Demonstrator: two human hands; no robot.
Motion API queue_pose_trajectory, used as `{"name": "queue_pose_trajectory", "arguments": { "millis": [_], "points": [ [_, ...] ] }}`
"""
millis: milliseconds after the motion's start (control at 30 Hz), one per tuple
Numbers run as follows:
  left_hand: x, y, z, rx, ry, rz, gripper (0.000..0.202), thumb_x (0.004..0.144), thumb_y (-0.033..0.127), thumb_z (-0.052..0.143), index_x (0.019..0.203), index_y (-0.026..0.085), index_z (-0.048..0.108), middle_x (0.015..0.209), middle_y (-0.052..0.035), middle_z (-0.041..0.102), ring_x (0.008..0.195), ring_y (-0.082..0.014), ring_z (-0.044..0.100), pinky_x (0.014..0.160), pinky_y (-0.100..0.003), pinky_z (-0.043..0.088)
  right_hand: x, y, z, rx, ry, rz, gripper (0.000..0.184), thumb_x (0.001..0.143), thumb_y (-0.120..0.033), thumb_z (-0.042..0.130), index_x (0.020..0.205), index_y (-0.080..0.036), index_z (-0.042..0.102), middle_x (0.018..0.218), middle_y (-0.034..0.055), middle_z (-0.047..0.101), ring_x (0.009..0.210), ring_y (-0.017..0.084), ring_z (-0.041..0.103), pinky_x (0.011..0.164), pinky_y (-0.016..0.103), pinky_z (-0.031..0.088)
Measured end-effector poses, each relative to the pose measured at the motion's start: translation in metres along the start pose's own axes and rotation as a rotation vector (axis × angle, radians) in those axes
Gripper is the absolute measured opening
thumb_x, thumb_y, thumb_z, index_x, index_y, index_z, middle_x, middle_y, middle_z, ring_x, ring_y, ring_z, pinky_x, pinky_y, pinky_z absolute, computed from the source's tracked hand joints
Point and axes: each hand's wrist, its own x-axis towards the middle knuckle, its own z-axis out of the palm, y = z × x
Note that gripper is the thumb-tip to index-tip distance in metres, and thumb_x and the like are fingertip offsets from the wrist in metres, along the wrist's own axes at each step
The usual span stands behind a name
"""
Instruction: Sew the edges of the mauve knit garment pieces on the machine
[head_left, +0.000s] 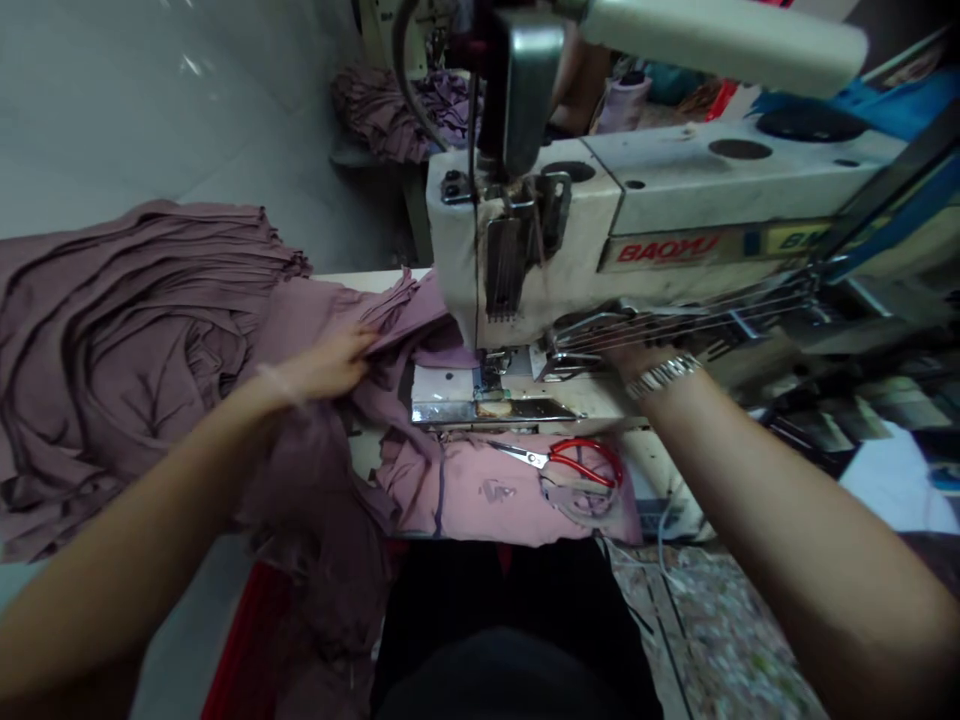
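Mauve knit fabric (pixel 142 370) lies piled left of the industrial sewing machine (pixel 637 215). Its edge runs under the left hand (pixel 322 365), fingers spread, pressing near the needle. The right hand's (pixel 637 360) grip is hidden behind the machine, so I cannot tell its state. Red-handled scissors (pixel 581 465) lie below.

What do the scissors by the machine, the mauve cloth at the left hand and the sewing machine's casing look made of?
The scissors look like bright steel blades with glossy red plastic-coated handles. The mauve cloth seems a soft knit, judging by its limp folds; the fibre can't be told. The sewing machine casing looks like metal with scuffed cream paint.
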Motion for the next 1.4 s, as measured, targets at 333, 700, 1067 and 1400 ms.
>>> {"name": "queue_pose_trajectory", "arguments": {
  "millis": [333, 700, 1067, 1400],
  "points": [
    [-0.077, -0.018, -0.050, -0.189, 0.149, -0.628, 0.043, 0.076, 0.052, 0.068, 0.097, 0.014, 0.072, 0.067, 0.0051, 0.066, 0.060, -0.0071, 0.049, 0.059, -0.013, 0.035, -0.119, 0.000, -0.072, 0.619, 0.469, 0.484, 0.023, 0.065, -0.033, 0.080, 0.081, -0.020, 0.072, 0.089, 0.0066, 0.071, 0.072, 0.016, 0.067, 0.073, 0.036, 0.056],
    [-0.030, 0.091, 0.050, 0.007, 0.171, 0.494, 0.038, 0.089, 0.035, 0.062, 0.121, 0.014, 0.062, 0.116, -0.0142, 0.065, 0.102, -0.0232, 0.061, 0.086, -0.036, 0.051, -0.102, -0.012, 0.003, -0.866, -0.510, -0.858, 0.048, 0.090, -0.015, 0.052, 0.137, -0.007, 0.048, 0.134, 0.0199, 0.054, 0.118, 0.030, 0.051, 0.093, 0.046, 0.048],
    [-0.049, 0.117, 0.071, 0.461, 0.378, 0.517, 0.031, 0.094, 0.011, 0.045, 0.122, 0.004, 0.058, 0.121, -0.0174, 0.061, 0.109, -0.0256, 0.056, 0.091, -0.039, 0.047, -0.095, -0.009, 0.007, -0.946, -0.419, -1.078, 0.037, 0.091, -0.011, 0.045, 0.125, 0.000, 0.056, 0.125, 0.0212, 0.059, 0.109, 0.027, 0.052, 0.085, 0.040, 0.046],
    [-0.047, 0.129, 0.085, 0.386, 0.385, 0.333, 0.035, 0.095, 0.015, 0.045, 0.128, 0.008, 0.056, 0.125, -0.0148, 0.060, 0.111, -0.0253, 0.055, 0.087, -0.038, 0.048, -0.107, -0.014, 0.033, -0.618, -0.287, -0.687, 0.033, 0.093, -0.018, 0.047, 0.122, -0.006, 0.058, 0.122, 0.0156, 0.062, 0.115, 0.023, 0.053, 0.101, 0.041, 0.046]
  ]
}}
